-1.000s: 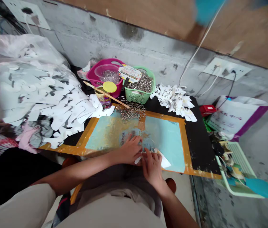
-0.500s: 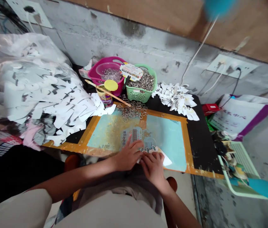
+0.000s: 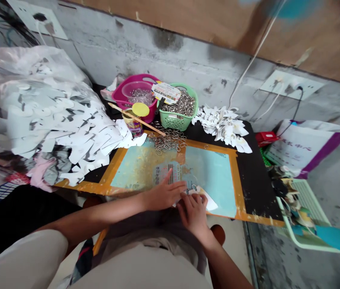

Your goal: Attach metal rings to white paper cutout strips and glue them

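- Left hand (image 3: 163,195): spread, palm down, index finger extended; rests on a printed paper card (image 3: 165,170).
- Right hand (image 3: 193,212): fingers curled, pinching a white cut-paper piece (image 3: 209,204) at its edge; piece sits just right of left hand.
- Small silver metal rings (image 3: 190,187): just above right hand, beside white piece.
- Under both hands: pale-blue board with orange tape border (image 3: 212,176), on black desk (image 3: 257,176).
- Beyond hands: loose heap of silver rings (image 3: 168,141); green plastic basket of rings (image 3: 178,119).
- Well left of left hand: large pile of white paper offcuts (image 3: 55,120).
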The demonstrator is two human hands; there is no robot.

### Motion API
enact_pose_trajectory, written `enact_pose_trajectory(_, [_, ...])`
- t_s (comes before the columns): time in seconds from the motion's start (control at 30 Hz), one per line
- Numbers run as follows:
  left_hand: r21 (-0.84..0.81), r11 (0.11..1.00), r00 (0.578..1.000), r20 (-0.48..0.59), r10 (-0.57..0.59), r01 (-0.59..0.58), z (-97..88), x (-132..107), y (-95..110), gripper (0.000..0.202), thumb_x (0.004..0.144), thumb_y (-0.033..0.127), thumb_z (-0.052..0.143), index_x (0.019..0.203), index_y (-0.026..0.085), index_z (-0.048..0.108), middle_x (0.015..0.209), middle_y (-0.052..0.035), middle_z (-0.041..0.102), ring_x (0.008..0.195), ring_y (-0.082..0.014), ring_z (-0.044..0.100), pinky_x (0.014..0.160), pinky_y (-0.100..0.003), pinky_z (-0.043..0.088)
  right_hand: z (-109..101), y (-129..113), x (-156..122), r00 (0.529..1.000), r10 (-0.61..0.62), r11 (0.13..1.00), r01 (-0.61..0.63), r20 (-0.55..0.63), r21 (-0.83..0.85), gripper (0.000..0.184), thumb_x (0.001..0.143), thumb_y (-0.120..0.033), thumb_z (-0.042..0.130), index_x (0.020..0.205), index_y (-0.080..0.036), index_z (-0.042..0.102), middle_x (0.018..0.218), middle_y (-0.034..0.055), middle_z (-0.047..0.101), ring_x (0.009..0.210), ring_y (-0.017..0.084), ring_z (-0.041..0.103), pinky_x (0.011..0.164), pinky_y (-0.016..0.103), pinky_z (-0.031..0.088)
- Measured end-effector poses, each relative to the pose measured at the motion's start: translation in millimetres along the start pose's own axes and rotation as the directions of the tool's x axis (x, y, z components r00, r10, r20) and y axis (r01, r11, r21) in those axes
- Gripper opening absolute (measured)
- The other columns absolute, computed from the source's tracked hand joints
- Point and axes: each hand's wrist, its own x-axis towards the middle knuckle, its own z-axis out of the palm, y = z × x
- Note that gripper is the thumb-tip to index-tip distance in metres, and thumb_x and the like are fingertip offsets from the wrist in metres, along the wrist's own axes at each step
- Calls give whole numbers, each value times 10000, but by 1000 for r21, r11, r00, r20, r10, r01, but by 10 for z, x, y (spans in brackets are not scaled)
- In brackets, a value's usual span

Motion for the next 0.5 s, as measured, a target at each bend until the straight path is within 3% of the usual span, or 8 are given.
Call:
enact_pose_trajectory(0.1, [-16, 998, 993, -104, -60, 59, 94, -221, 213, 255, 946, 84, 455, 1080, 155, 661, 1126, -93, 692, 1239, -231, 539, 1210, -628, 33, -13, -8, 2, 1000, -9, 1000, 9, 4, 10, 289, 973, -292, 511, 1236, -211, 599, 1101, 79, 709, 1000, 253, 524, 951, 465, 270])
enact_pose_trajectory(0.17, [-55, 984, 975, -135, -175, 169, 89, -305, 279, 219, 949, 124, 477, 1035, 165, 674, 1145, -95, 682, 1229, -242, 541, 1194, -654, 45, -22, -5, 3, 1000, -31, 1000, 31, 1, 7, 291, 980, -284, 507, 1251, -234, 603, 1185, 66, 693, 1023, 252, 516, 955, 467, 267])
enact_pose_trajectory(0.3, [-142, 910, 919, 0, -393, 389, -97, -215, 152, 282, 896, 209, 555, 1158, 194, 659, 1424, -175, 484, 1393, -346, 364, 1151, -708, 101, -17, 21, 0, 998, -62, 998, 62, -4, -8, 298, 977, -295, 524, 1258, -252, 614, 1236, 40, 680, 1036, 260, 498, 942, 471, 275])
enact_pose_trajectory(0.37, [-154, 921, 933, 87, -349, 359, -182, -84, 26, 266, 888, 209, 565, 1130, 213, 676, 1482, -166, 423, 1419, -361, 322, 1143, -719, 93, -6, 37, -6, 997, -76, 997, 75, -15, -23, 299, 970, -296, 536, 1254, -255, 619, 1229, 37, 683, 1030, 262, 494, 930, 472, 282])
enact_pose_trajectory(0.5, [-125, 950, 946, 190, -261, 287, -163, 162, -146, 162, 906, 183, 554, 833, 171, 699, 1494, -139, 427, 1446, -352, 285, 1158, -705, 45, 7, 50, -21, 996, -92, 995, 91, -20, -46, 303, 961, -284, 550, 1256, -263, 621, 1227, 48, 681, 1014, 259, 494, 912, 467, 290])
